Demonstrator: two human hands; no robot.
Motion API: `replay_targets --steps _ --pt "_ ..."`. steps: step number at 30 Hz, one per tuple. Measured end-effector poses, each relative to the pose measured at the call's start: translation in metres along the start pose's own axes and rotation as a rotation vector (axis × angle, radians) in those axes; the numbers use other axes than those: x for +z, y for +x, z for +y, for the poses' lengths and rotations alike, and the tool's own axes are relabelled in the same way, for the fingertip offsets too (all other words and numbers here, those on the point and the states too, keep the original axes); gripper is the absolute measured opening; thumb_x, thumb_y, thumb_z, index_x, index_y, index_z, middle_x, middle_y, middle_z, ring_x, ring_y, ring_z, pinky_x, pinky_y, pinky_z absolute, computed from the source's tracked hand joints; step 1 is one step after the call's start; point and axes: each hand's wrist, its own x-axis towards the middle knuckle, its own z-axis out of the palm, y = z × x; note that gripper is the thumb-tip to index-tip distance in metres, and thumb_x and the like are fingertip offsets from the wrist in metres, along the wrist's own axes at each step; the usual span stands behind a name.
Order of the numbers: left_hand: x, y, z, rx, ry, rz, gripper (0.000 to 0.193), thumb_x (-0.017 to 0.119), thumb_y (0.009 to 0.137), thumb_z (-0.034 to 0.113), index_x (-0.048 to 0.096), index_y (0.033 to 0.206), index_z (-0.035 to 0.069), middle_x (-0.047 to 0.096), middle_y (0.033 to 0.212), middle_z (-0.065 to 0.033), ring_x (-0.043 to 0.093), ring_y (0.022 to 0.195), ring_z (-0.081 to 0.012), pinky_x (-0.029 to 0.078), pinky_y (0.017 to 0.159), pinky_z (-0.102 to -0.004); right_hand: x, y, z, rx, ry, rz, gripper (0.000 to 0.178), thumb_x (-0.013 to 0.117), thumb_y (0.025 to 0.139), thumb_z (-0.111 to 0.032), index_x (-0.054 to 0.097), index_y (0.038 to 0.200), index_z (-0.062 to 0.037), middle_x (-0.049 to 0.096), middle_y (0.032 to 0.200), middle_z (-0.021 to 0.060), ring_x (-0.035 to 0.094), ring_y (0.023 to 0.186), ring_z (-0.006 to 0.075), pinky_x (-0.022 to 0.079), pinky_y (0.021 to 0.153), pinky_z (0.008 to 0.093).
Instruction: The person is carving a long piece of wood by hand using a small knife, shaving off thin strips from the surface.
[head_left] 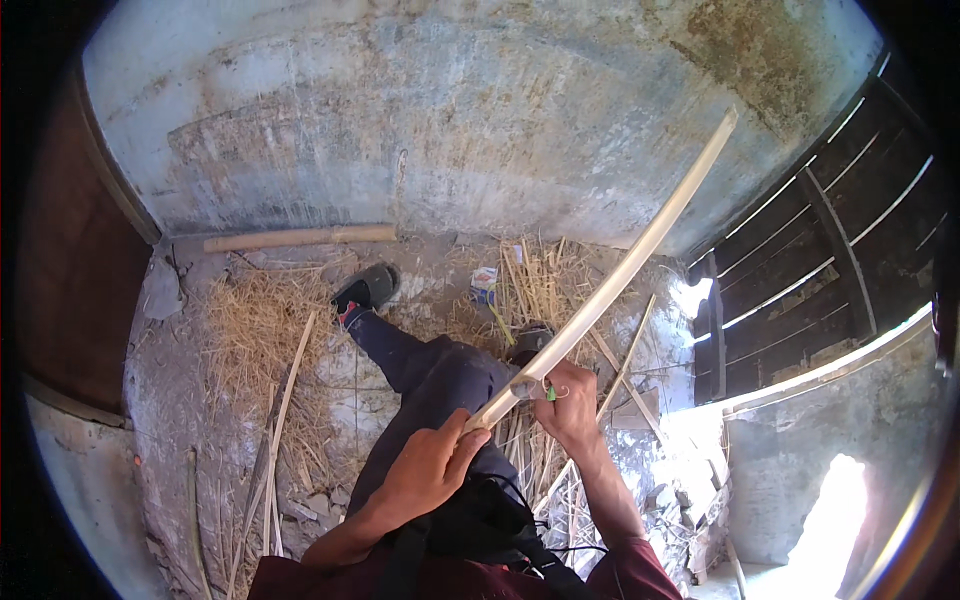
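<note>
Over worn grey floor (170,420), holds long, pale, wood-like strip (630,265), slanting toward floor's far right corner. Toward floor's left edge, loose heap of yellow straw (245,330); along far edge, tan cylindrical pole (300,238). Clasps strip's near end in closed fingers of bare left hand (430,465). Just beyond, curls fingers of bare right hand (570,405) beside strip, gripping small green object (551,393) of unclear kind.

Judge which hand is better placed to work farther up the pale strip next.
Probably the right hand: it sits farther up, close beside the pale strip, while the left hand grips the near end.
</note>
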Motion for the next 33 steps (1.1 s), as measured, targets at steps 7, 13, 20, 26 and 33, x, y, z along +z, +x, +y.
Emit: replay_targets --steps 7,13,20,26,33 --pt "0.007 0.002 0.012 0.067 0.057 0.052 0.036 0.057 0.114 0.030 0.057 0.112 -0.006 0.058 0.061 -0.0241 0.065 0.054 -0.0438 0.042 0.050 -0.0492 0.003 -0.003 0.022 -0.049 -0.028 0.086 0.012 0.072 0.077 -0.007 0.074 0.088 -0.0015 0.066 0.072 0.0180 0.066 0.060 0.0400 0.052 0.056 0.0473" --pt "0.010 0.003 -0.001 0.095 0.085 0.103 0.041 0.056 0.115 0.034 0.059 0.115 -0.007 0.057 0.060 -0.0237 0.063 0.051 -0.0419 0.041 0.049 -0.0484 0.016 0.002 0.024 -0.034 -0.051 0.081 0.017 0.075 0.071 -0.008 0.074 0.087 -0.0017 0.066 0.072 0.0168 0.068 0.061 0.0385 0.052 0.057 0.0462" --pt "0.003 0.002 0.002 0.037 0.149 0.076 0.037 0.056 0.114 0.033 0.059 0.119 -0.004 0.060 0.065 -0.0234 0.064 0.059 -0.0447 0.044 0.056 -0.0552 0.018 0.005 0.020 0.005 -0.068 0.116 0.020 0.076 0.074 -0.007 0.073 0.093 -0.0037 0.069 0.080 0.0156 0.071 0.069 0.0383 0.056 0.061 0.0463" --pt "0.006 0.002 -0.007 0.096 0.102 0.116 0.037 0.054 0.115 0.034 0.060 0.115 -0.003 0.054 0.061 -0.0227 0.060 0.052 -0.0435 0.039 0.050 -0.0491 0.018 0.006 0.025 0.019 -0.182 0.139 0.026 0.077 0.073 -0.007 0.071 0.098 -0.0031 0.070 0.082 0.0161 0.072 0.071 0.0378 0.057 0.063 0.0462" --pt "-0.004 0.003 -0.011 0.050 0.114 0.139 0.038 0.054 0.115 0.036 0.061 0.111 -0.001 0.057 0.063 -0.0220 0.059 0.052 -0.0431 0.040 0.052 -0.0490 0.008 0.022 0.044 0.122 -0.238 0.181 0.014 0.067 0.077 -0.008 0.061 0.090 -0.0031 0.066 0.075 0.0194 0.065 0.065 0.0440 0.050 0.061 0.0505"
